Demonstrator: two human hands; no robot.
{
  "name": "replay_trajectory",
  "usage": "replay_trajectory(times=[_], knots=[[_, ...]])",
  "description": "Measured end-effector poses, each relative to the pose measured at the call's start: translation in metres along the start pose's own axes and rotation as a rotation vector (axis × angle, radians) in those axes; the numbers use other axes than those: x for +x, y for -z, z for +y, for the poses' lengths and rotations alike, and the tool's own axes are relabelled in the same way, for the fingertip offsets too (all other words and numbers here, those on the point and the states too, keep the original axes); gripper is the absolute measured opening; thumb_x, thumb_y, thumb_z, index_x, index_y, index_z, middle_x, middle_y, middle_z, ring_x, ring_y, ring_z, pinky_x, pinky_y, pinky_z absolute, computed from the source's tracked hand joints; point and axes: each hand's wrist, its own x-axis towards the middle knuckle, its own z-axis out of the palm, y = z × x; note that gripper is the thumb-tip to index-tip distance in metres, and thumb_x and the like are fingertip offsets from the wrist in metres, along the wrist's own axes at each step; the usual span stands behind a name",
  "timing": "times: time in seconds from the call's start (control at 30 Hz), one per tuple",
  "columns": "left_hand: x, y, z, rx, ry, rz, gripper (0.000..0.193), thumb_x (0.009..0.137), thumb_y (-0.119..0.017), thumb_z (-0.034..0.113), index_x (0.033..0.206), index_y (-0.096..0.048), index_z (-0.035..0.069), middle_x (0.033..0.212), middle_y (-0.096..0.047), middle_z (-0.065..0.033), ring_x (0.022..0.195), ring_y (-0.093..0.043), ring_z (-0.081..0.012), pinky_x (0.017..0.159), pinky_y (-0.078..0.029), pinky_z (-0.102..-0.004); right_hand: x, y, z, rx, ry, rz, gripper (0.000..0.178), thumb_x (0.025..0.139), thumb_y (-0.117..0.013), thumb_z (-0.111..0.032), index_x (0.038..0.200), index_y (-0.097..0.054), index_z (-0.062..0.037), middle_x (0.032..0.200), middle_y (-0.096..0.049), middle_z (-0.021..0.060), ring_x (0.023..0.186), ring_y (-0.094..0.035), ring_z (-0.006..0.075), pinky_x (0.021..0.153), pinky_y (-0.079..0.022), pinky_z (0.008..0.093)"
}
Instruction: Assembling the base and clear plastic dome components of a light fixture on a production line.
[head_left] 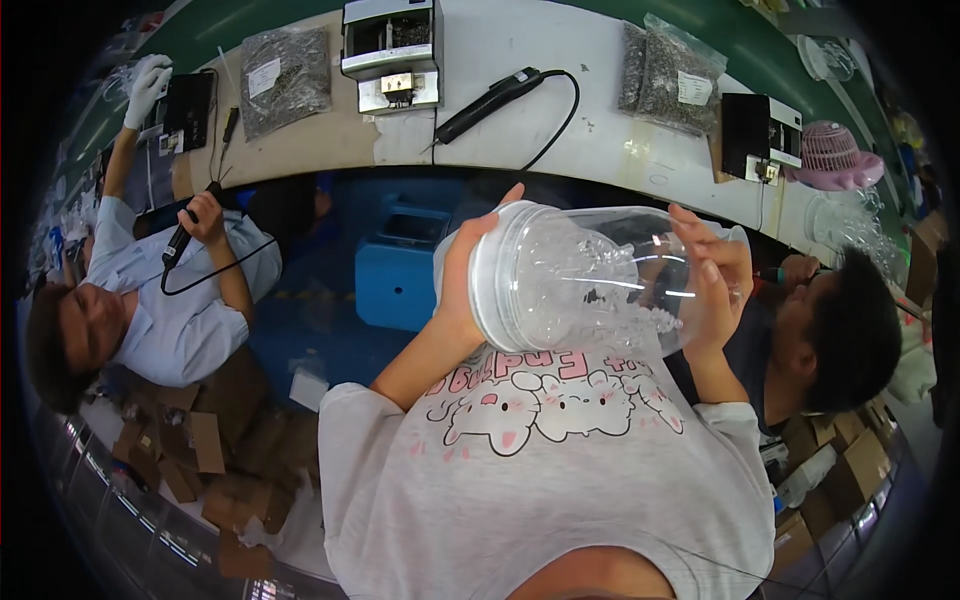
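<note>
Both hands occupied, one part between them: large clear plastic cylindrical jar (590,275) with a milky-white rim (487,290) at its left end. It's lying sideways in mid-air, on the wearer's side of the landmark, the black pen-shaped electric screwdriver (490,105) with a coiled-back cable.

Left hand (462,285): wrapped round the rim end, thumb over the top edge, other fingers mostly hidden. Right hand (715,275): fingers spread, gripping the far right end of the wall. Lumpy clear shapes show in or through the jar; can't tell which.

Around the screwdriver: silver-and-black box-shaped machine (392,60) just left of it, clear bag of small dark metal parts (285,85) further left, similar bag (685,85) to its right, all on the pale flat bench (560,40).

Handling notes, my judgement: wall looks thin and slick, so support both ends, squeeze lightly, take the load on the stiffer rim. Rotate with both wrists together, no twisting. Fingertips off the clear middle, they'll smudge it. Mind the right elbow: dark-haired co-worker (850,330) is close, right of and nearer than the screwdriver.
</note>
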Motion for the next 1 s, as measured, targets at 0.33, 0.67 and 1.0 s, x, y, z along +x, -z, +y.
replay_trajectory(times=[0.33, 0.67, 1.0], knots=[[0.013, 0.014, -0.015, 0.572, -0.667, -0.245, 0.068, 0.075, -0.045, 0.030, 0.135, -0.023, 0.007, 0.145, -0.013, -0.0154, 0.133, -0.014, -0.0314, 0.107, -0.015, -0.0422, 0.001, -0.002, -0.003, 0.029, -0.405, 0.310, 0.027, 0.082, -0.057, -0.019, 0.102, -0.051, -0.0013, 0.118, -0.051, 0.0195, 0.116, -0.043, 0.0245, 0.098, -0.029, 0.0336], [-0.009, -0.003, 0.017, 0.446, -0.362, -0.411, 0.011, 0.068, -0.049, -0.001, 0.078, -0.055, 0.002, 0.135, -0.032, -0.0191, 0.120, -0.037, -0.0265, 0.097, -0.032, -0.0359, -0.002, 0.012, -0.010, -0.002, 0.203, -0.375, 0.033, 0.071, -0.066, -0.027, 0.094, -0.062, -0.0048, 0.113, -0.052, 0.0253, 0.115, -0.039, 0.0443, 0.097, -0.025, 0.0522], [-0.022, -0.021, 0.018, 0.427, -0.301, -0.230, 0.005, 0.073, -0.049, 0.001, 0.076, -0.054, 0.003, 0.134, -0.035, -0.0148, 0.114, -0.042, -0.0221, 0.095, -0.033, -0.0325, -0.003, 0.002, -0.025, -0.002, 0.024, -0.212, 0.023, 0.082, -0.048, -0.020, 0.092, -0.059, -0.0027, 0.112, -0.051, 0.0250, 0.115, -0.039, 0.0444, 0.095, -0.029, 0.0518]])
